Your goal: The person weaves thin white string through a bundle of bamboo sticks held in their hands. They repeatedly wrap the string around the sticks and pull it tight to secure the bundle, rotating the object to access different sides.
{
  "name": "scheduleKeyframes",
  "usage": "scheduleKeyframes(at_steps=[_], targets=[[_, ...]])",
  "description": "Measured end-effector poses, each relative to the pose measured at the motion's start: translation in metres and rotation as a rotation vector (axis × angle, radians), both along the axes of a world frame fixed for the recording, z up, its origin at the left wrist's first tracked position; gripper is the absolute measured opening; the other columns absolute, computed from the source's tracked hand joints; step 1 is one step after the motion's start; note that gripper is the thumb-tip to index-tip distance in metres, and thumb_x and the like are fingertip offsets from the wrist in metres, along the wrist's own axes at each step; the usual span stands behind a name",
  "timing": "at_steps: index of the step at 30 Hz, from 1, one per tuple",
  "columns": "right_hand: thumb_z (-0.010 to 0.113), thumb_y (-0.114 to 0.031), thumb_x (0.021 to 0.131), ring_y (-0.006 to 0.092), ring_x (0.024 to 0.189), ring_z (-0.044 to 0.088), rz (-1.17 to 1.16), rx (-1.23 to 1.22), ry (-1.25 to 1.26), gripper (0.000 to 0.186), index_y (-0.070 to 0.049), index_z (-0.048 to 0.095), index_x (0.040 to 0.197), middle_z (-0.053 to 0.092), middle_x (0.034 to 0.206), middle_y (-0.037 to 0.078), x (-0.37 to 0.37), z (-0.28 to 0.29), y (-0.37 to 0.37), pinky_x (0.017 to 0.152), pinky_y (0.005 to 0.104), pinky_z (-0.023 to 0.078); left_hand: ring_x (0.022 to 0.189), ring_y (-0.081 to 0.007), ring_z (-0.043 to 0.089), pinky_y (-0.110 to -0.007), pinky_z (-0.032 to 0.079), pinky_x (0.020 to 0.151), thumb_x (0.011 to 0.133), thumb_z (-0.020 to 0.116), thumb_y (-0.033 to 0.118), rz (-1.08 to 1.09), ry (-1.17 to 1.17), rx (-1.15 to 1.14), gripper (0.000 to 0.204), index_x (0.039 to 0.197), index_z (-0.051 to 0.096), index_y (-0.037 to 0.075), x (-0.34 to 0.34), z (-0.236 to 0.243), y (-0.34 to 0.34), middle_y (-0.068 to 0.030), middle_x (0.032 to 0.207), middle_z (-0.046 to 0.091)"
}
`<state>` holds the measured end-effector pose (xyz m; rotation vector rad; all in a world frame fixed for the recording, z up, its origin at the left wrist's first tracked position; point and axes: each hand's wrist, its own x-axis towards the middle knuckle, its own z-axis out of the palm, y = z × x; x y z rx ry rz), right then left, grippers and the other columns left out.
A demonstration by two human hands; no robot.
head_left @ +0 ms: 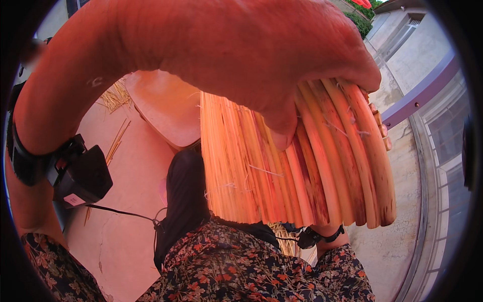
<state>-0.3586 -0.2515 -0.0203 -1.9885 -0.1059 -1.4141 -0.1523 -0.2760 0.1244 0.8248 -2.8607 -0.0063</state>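
Note:
Close up, a panel of straw-coloured stalks laid side by side fills the middle and right of the view. My left hand reaches over its upper part and is closed on it, with the thumb pressed against the front. The stalks are thin at the left and thicker, with dark streaks, toward the right. My right forearm shows below the panel, and my right hand is hidden behind the stalks. Small rounded shapes peek out past the right edge; whether they are fingertips or stalk ends I cannot make out.
A rounded pale board or seat stands behind the panel. Loose straw and several thin stalks lie on the floor at the left. A black device is strapped to my left arm. A purple bar and a wall are at the right.

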Motion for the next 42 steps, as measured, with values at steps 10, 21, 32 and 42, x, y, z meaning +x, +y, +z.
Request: scheduleKeyframes(at_steps=[10,21,32,42], targets=[[0.072,-0.017,0.085,0.0277,0.095,0.064,-0.034,0.018,0.026,0.045,0.004,0.051,0.120,0.063,0.109,0.020,-0.008,0.001,0.005,0.081,0.0350,0.049,0.094,-0.0326,0.059,-0.042,0.046,0.088,0.065,0.082,0.018,-0.063,0.042,-0.020,0.039,0.090,0.056,0.002,-0.005,0.003,-0.006,-0.0113,0.089,0.061],[0.076,-0.025,0.082,0.0285,0.107,0.058,-0.037,0.036,0.042,0.065,0.003,0.039,0.128,0.056,0.120,0.021,-0.019,0.005,0.014,0.089,0.0377,0.046,0.096,-0.0332,0.061,-0.042,0.046,0.090,0.065,0.083,0.017,-0.115,0.147,-0.125,0.040,0.090,0.056,0.001,-0.013,0.007,0.013,-0.0120,0.090,0.062],[0.081,-0.032,0.079,0.0294,0.118,0.052,-0.017,0.180,0.053,0.086,0.002,0.027,0.137,0.049,0.130,0.023,-0.022,0.019,0.023,0.097,0.0404,0.043,0.098,-0.0337,0.062,-0.043,0.047,0.092,0.064,0.083,0.016,-0.215,0.294,-0.266,0.041,0.091,0.057,0.001,-0.002,0.029,0.035,-0.0127,0.091,0.064],[0.085,-0.039,0.076,0.0301,0.129,0.047,0.074,0.497,0.029,0.105,0.000,0.016,0.144,0.043,0.140,0.025,-0.021,0.035,0.055,0.104,0.0429,0.041,0.098,-0.0325,0.059,-0.045,0.046,0.088,0.061,0.086,0.016,-0.154,0.266,-0.237,0.043,0.089,0.055,0.004,-0.002,0.057,0.049,-0.0089,0.090,0.062]])
